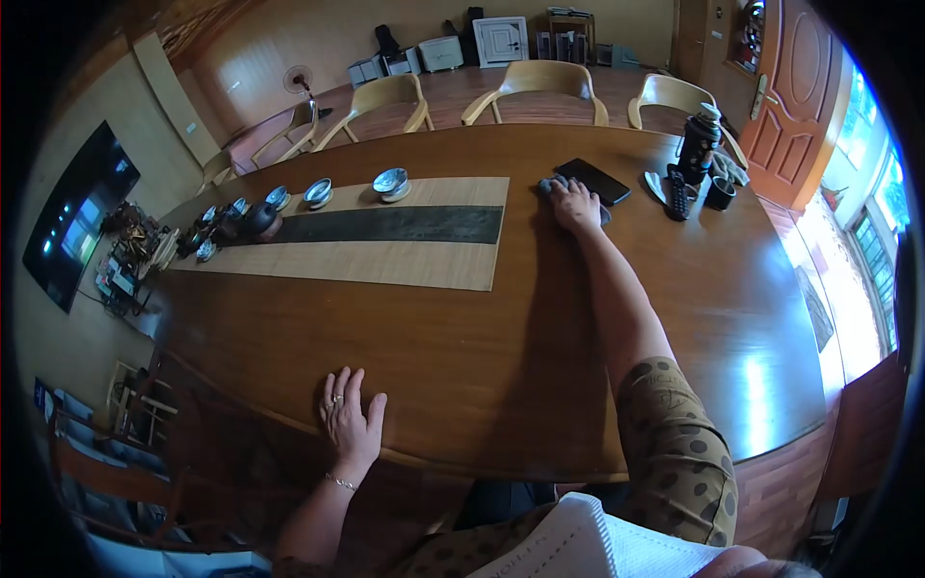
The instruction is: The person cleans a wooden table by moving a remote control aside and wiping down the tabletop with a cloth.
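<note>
My right hand [575, 205] reaches far across the brown wooden table [434, 347] and presses down on a bunched grey-blue cloth [604, 214], its fingers over the fabric. Touching or just behind that cloth is a flat black tablet-like object [594, 181]. Near the table's front edge, my left hand [353, 420] lies flat with its fingers spread and holds nothing. A bamboo mat [385, 265] with a dark central strip is left of my right hand.
Patterned cups [391, 184] and a dark teapot [258, 221] stand along the mat. At the right are a black flask [700, 146], a remote [678, 195] and a small dark cup [720, 193]. Wooden chairs [536, 77] line the far side.
</note>
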### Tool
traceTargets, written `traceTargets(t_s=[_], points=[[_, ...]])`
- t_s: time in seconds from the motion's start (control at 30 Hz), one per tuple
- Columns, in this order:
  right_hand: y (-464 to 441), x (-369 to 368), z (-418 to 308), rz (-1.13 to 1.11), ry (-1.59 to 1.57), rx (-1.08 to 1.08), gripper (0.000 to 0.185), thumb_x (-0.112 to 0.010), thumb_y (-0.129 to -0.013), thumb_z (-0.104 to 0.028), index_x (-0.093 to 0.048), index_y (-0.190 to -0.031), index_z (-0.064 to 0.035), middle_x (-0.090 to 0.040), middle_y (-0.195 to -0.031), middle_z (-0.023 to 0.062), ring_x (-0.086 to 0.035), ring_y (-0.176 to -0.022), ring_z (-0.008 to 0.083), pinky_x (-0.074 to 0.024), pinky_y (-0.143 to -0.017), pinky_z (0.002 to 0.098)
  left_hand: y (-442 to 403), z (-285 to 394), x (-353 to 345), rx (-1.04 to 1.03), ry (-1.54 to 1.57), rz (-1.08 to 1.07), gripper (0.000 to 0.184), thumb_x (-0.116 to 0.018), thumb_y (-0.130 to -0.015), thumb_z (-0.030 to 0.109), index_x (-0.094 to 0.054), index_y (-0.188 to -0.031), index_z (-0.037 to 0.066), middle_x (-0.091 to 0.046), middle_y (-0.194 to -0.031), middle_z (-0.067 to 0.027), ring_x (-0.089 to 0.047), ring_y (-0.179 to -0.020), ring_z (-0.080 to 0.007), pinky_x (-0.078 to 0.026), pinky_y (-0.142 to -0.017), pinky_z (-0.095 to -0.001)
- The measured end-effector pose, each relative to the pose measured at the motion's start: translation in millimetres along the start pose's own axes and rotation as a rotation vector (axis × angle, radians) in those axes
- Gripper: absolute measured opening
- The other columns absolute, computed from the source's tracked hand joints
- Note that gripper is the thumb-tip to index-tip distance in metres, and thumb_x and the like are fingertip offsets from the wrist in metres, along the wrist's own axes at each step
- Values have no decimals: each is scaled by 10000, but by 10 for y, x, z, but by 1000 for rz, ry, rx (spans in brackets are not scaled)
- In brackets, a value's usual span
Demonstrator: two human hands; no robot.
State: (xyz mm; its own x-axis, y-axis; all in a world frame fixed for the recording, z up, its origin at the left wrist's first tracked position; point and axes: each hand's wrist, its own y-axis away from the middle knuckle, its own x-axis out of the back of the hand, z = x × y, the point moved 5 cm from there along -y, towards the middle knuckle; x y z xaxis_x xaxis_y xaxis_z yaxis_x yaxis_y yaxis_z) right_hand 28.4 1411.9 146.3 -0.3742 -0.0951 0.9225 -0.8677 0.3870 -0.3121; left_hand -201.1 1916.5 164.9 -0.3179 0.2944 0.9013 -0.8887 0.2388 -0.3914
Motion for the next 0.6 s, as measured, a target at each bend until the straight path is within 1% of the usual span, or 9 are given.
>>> traceTargets(t_s=[0.17, 0.27, 0.37, 0.43, 0.5, 0.6], points=[[-256, -128, -196, -22, 53, 51, 451, -392, -978, -422, -451, -1416, -330, -409, -1498, 65, -329, -1407, 250, -299, -1068, 497, -13, -27, -12, 5, 12, -3, 528, -603, -917, 382, -493, -1345, 95, -475, -1405, -134, -351, -1354, -369, -261, -1089, -509], [-231, -140, -350, -24, 53, 209, 440, -386, -985, -412, -445, -1417, -357, -406, -1497, 61, -319, -1413, 246, -304, -1068, 517, -18, -3, 15, 1, 14, -7, 526, -605, -916, 377, -491, -1347, 98, -478, -1404, -132, -349, -1356, -370, -261, -1088, -510], [-41, -116, -443, -45, 46, 353, 439, -376, -991, -406, -444, -1421, -345, -403, -1496, 63, -314, -1416, 246, -305, -1071, 527, -10, -23, -3, -8, 14, 26, 499, -592, -929, 362, -506, -1341, 94, -482, -1406, -128, -357, -1355, -363, -258, -1101, -492], [181, -72, -500, -65, 48, 393, 439, -375, -991, -406, -448, -1419, -337, -405, -1494, 64, -314, -1416, 247, -306, -1072, 527, 3, -25, -3, -15, 10, 61, 480, -572, -948, 364, -513, -1341, 95, -490, -1400, -128, -368, -1350, -360, -265, -1103, -478], [451, 51, -585, -85, 67, 410, 441, -374, -991, -401, -456, -1416, -321, -397, -1501, 72, -315, -1415, 251, -313, -1068, 526, 8, -46, -24, -13, 30, 86, 498, -581, -938, 384, -515, -1335, 90, -486, -1403, -129, -356, -1356, -361, -266, -1104, -483], [913, 157, -658, -48, 65, 440, 442, -381, -987, -388, -461, -1415, -307, -401, -1496, 84, -321, -1411, 256, -314, -1066, 524, 33, -68, -34, -12, 44, 129, 498, -568, -944, 401, -519, -1327, 86, -485, -1401, -136, -352, -1358, -363, -275, -1106, -479]])
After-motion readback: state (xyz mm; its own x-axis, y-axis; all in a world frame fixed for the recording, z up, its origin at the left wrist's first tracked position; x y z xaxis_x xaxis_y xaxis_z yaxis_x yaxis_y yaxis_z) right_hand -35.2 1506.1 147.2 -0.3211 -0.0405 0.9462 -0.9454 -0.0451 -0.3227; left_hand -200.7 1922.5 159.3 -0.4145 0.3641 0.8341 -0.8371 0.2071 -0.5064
